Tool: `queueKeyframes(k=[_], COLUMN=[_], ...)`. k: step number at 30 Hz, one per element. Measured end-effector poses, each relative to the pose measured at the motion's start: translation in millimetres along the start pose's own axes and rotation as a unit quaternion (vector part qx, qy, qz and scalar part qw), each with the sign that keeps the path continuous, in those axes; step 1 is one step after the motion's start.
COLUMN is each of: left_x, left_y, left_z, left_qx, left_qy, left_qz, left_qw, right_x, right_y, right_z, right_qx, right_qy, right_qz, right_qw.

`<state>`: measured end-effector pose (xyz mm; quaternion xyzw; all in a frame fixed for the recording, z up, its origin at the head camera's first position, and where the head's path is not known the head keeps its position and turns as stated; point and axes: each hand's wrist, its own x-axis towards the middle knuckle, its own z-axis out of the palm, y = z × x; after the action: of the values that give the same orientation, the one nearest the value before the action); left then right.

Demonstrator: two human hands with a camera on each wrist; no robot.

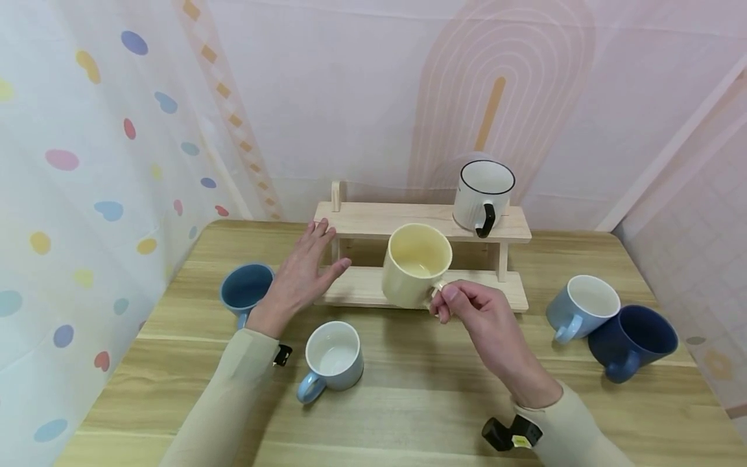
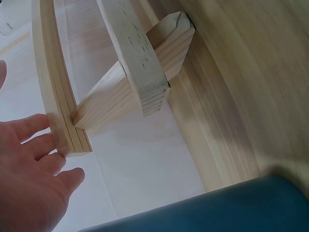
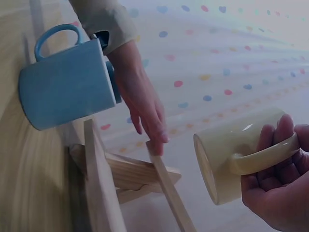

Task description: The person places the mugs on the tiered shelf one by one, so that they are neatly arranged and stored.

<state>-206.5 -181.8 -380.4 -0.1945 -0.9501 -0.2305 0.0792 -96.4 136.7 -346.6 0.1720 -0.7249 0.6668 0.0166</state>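
My right hand (image 1: 481, 324) grips the handle of a pale yellow mug (image 1: 408, 279). The right wrist view shows this mug (image 3: 229, 145) held in the air, its base apart from the boards. With fingers fairly straight, my left hand (image 1: 300, 272) touches the left end of a two-tier wooden rack (image 1: 373, 217). In the left wrist view, fingertips of the left hand (image 2: 36, 169) rest against the end of the upper board (image 2: 58, 96). A white mug (image 1: 478, 201) with a black rim and handle stands on the upper tier, at the right.
A teal mug (image 1: 242, 295) stands beside my left wrist. Nearer the front is a light blue mug (image 1: 344, 373) with a white inside. At the right, another light blue mug (image 1: 569, 318) stands against a navy mug (image 1: 621, 340). A patterned curtain (image 1: 350, 97) hangs behind the rack.
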Motion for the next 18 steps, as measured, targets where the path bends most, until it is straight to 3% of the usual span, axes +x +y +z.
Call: queueKeyframes(k=[11, 18], left_x=[-0.2, 1.6], left_y=[-1.4, -1.6], left_z=[2.8, 3.2], left_qx=[-0.001, -0.004], left_qy=[0.004, 0.008], left_qz=[0.000, 0.002], left_qw=[1.0000, 1.0000], right_x=[30.7, 48.5], right_y=[-8, -8], right_z=[6, 7], right_qx=[0.062, 0.067], right_qy=[0.059, 0.084], right_qz=[-0.011, -0.038], right_qw=[0.9963, 0.9935])
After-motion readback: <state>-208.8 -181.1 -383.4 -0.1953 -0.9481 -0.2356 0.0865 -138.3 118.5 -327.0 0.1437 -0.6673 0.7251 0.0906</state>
